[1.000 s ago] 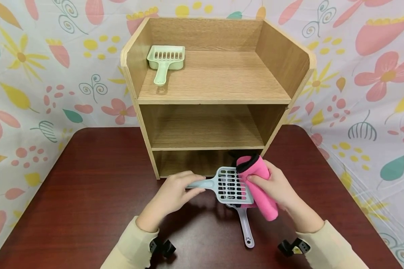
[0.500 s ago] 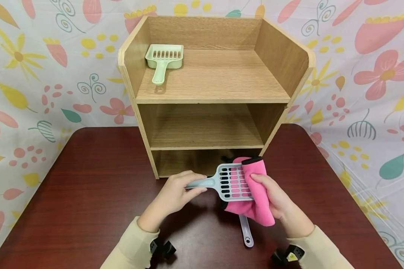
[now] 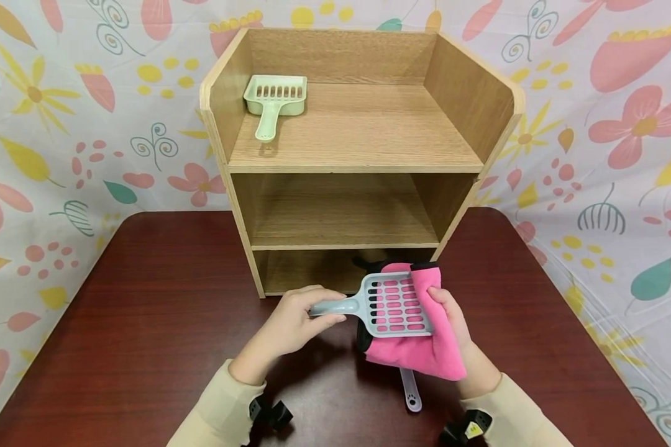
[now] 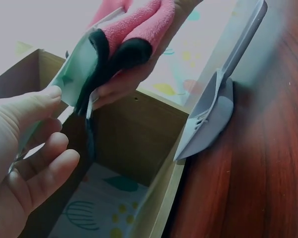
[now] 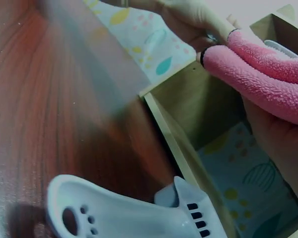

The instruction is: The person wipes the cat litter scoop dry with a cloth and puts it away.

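Note:
My left hand pinches the handle of a pale blue slotted litter scoop, held level above the table. A pink cloth with black trim lies under the scoop's head and folds up over its right edge. My right hand grips that cloth at the fold, thumb on top. Below them a lavender litter scoop rests on the table; in the head view only its handle shows. Its slotted head is visible in the right wrist view, where the fluffy cloth bends around the held scoop's edge.
A wooden shelf unit stands on the dark red table just beyond my hands. On its top board, at the left, sits a green litter scoop in a shallow green tray. A floral sheet hangs behind.
My right hand has turned and shifted the cloth from a bunched roll at the scoop's right side to spread beneath its head. The left hand stays nearly still.

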A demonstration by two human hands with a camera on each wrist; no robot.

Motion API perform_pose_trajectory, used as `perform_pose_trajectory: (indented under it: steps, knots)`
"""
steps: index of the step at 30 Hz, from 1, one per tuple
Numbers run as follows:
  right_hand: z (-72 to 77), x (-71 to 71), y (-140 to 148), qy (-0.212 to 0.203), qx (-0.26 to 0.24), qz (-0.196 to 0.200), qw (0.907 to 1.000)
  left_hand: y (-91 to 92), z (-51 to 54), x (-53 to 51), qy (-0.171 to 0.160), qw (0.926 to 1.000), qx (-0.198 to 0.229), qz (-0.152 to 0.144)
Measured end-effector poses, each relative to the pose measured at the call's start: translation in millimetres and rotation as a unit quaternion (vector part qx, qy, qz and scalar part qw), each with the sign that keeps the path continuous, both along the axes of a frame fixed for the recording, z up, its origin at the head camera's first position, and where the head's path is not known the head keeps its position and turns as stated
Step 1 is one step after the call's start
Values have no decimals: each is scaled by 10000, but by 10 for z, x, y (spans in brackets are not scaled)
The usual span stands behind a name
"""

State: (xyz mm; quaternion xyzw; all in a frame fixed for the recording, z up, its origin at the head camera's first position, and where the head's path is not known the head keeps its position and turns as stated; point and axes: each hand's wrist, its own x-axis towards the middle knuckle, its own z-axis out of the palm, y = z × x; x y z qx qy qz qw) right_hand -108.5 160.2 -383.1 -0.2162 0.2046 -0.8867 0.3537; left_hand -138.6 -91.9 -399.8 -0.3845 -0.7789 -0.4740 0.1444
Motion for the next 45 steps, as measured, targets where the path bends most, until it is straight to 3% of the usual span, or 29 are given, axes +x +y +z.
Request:
perform_pose_trajectory:
  steps: [6,10,14,17,21,26,27,29,30,31,35,38,41,45]
  knots:
    - [42,-2,61,-77,498,14,9987,-25,39,6,115,9999,32,24]
    - [89,-14,122,-351,971,-23,9947,-48,71,7,112,9999,-3,4]
    - [92,-63,201,-171,1863,-828,9788,-72,96,9,64,9999,-85,8]
    - [79,-106,249,192,2678,-1492,9517,-84,109,9,62,9998,-193,13]
    - [81,-145,264,552,3544,-1882,9143,-101,116,8,96,9992,-375,39]
    - [121,-158,239,901,4669,-2372,8471,-117,124,9,173,9985,-523,44]
    - [130,-157,235,944,4805,-2429,8374,-120,123,7,186,9984,-531,45]
    - [144,-151,233,964,4866,-2464,8326,-125,131,9,162,9986,-493,47]
    - [148,-146,235,956,4795,-2430,8378,-128,136,9,128,9988,-459,57]
    - [146,-142,237,913,4639,-2352,8492,-127,134,6,90,9991,-413,49]
    - [126,-123,265,653,3668,-1837,9096,-123,129,1,-152,9996,-227,-10]
    - [105,-115,268,525,2939,-1445,9434,-110,115,0,-293,9995,-108,-97]
    - [95,-98,264,251,2335,-1018,9667,-94,93,-2,-374,9991,10,-176]
    - [88,-68,261,-278,1815,-571,9813,-77,64,-2,-490,9984,88,-253]
